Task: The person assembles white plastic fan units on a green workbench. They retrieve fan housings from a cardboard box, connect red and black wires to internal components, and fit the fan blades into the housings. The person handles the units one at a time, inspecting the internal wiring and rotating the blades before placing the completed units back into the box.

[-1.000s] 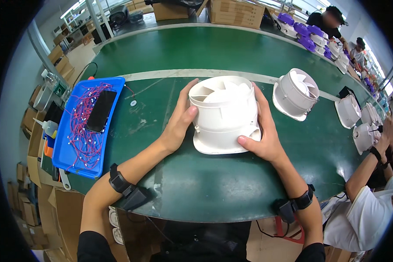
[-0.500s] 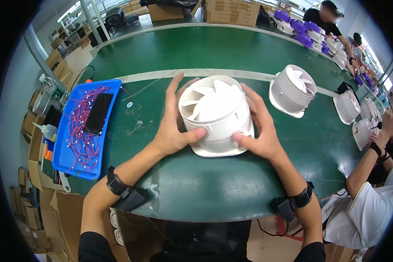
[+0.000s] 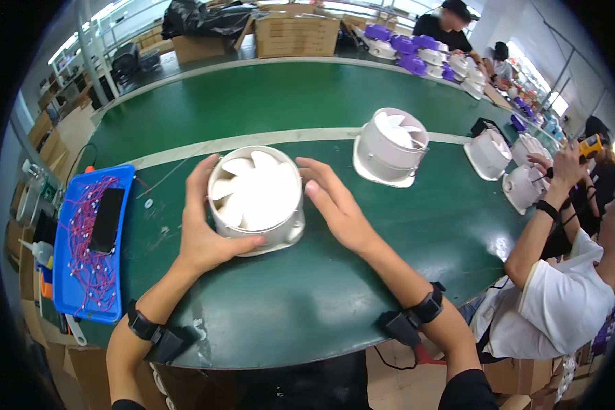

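Observation:
A white round duct fan (image 3: 261, 198) stands upright on the green table in front of me, its blades facing up inside the round housing. My left hand (image 3: 205, 236) grips its left side, with the thumb along the front and the fingers round the back left. Just off the fan's right side is my right hand (image 3: 340, 212), its fingers apart and holding nothing. Farther right on the table sits a second white fan (image 3: 392, 149) of the same kind, touched by neither hand.
To the left lies a blue tray (image 3: 119, 277) of red and purple wires with a black phone (image 3: 107, 220) on them. A small white ring (image 3: 149, 203) is beside it. At the right, a person in a white shirt (image 3: 560, 294) works at more white fans (image 3: 488, 155). Cardboard boxes (image 3: 297, 37) stand behind the table.
The view has swung to the right, so everything sits farther left in it. My right hand has come off the fan and opened; my left hand still holds it.

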The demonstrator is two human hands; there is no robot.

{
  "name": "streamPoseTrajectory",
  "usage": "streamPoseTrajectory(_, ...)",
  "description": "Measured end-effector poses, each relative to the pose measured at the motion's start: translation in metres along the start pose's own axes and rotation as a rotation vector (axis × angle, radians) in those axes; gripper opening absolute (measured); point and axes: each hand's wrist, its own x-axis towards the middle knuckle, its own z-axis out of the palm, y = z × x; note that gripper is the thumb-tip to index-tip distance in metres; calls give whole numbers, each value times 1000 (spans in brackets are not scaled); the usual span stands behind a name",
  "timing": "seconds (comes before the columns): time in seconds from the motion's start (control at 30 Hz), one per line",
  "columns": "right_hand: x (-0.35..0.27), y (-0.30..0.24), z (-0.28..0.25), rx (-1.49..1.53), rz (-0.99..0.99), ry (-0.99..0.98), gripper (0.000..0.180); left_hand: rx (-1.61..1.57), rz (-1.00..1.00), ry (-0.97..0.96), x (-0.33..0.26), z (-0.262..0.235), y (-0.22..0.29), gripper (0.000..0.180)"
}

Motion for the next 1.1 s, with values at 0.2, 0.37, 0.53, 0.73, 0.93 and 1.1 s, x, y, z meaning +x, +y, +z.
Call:
streamPoseTrajectory(0.2, -1, -2, -5, 324, 328, -10, 60, 200, 614, 3, 6, -1, 2, 116)
streamPoseTrajectory(0.37, -1, -7, 1, 456, 305, -85, 72, 763, 964, -203, -6, -12, 3, 71)
streamPoseTrajectory(0.53, -4, -11, -5, 425, 251, -91, 74, 707, 868, -354, -3, -16, 12, 54)
streamPoseTrajectory(0.73, -2, -14, -4, 394, 312, -45, 75, 587, 721, -425, -6, -16, 34, 52)
streamPoseTrajectory(0.93, 0, -20, -6, 361, 297, -24, 88, 583, 849, -203, -5, -16, 15, 46)
streamPoseTrajectory(1.1, 3, -16, -6, 318, 240, 195, 93, 519, 609, 8, 1, -7, 11, 41)
